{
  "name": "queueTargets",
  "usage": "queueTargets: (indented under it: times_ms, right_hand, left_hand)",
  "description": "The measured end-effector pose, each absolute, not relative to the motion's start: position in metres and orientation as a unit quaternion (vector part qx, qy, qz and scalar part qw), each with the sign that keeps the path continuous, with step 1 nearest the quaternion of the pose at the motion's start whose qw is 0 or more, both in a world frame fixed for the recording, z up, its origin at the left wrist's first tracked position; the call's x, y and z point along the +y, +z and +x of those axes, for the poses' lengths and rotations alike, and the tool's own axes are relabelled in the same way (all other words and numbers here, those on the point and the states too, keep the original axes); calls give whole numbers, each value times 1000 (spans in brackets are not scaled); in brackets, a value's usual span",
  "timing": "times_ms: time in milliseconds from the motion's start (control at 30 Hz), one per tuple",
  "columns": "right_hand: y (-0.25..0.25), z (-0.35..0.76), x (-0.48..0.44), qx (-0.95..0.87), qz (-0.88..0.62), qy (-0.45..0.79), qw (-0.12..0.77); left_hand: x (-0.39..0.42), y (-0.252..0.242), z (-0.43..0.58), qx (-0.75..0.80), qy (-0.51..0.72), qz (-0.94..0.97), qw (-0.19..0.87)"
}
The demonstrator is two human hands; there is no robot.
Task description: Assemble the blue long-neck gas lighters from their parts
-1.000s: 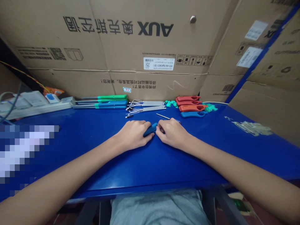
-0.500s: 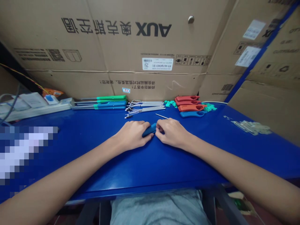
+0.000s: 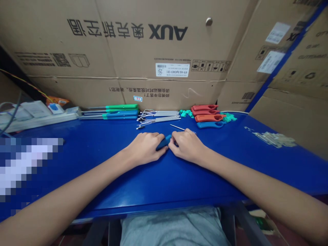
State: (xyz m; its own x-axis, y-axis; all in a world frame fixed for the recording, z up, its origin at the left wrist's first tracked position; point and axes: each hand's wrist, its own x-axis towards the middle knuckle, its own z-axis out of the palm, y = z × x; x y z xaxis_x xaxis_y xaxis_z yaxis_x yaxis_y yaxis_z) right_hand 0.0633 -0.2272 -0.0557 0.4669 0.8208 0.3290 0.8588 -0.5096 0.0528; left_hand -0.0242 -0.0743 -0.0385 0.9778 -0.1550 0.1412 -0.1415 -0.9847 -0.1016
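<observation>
In the head view, my left hand [image 3: 146,147] is wrapped round a blue plastic lighter handle [image 3: 164,142], held low over the table in front of me. My right hand [image 3: 187,145] is closed in a pinch at the handle's right end; whatever lies between its fingertips is hidden. Just behind my right hand lies a thin metal rod [image 3: 178,127], partly covered by the fingers. Farther back are several silver rods with thin wires [image 3: 164,118] and a row of red and blue lighter handles [image 3: 208,118].
Long green and blue lighters [image 3: 121,112] lie at the back left, beside a white power strip [image 3: 46,118]. Small turquoise pieces [image 3: 230,117] flank the handles. Clear flat parts [image 3: 276,139] are piled on the right. Cardboard [image 3: 115,61] walls the blue table [image 3: 143,191].
My right hand has shifted very slightly left against the handle's end. The left hand keeps its hold on the handle with barely any movement.
</observation>
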Motion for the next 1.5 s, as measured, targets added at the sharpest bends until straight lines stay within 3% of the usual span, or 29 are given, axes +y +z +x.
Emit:
queueTargets:
  times_ms: [467, 867, 1100, 1333, 1433, 1500]
  right_hand:
    - [-55, 68, -231, -504, -842, -133, 137]
    - [-62, 67, -226, -481, -856, -166, 88]
    - [-42, 86, -236, -432, -885, -84, 153]
    - [-36, 104, -246, -336, -941, -35, -23]
    - [-36, 104, -246, -345, -938, -33, -20]
    - [-34, 105, -247, -362, -931, -40, 40]
  left_hand:
    - [-73, -39, -23, 74, -76, -994, 40]
    - [-76, -38, -26, 76, -65, -994, 47]
    - [-71, -37, -24, 88, -66, -993, 40]
    - [-68, -34, -24, 111, -67, -991, 43]
    - [-68, -37, -24, 118, -68, -990, 32]
    - [-68, -39, -23, 122, -67, -990, 28]
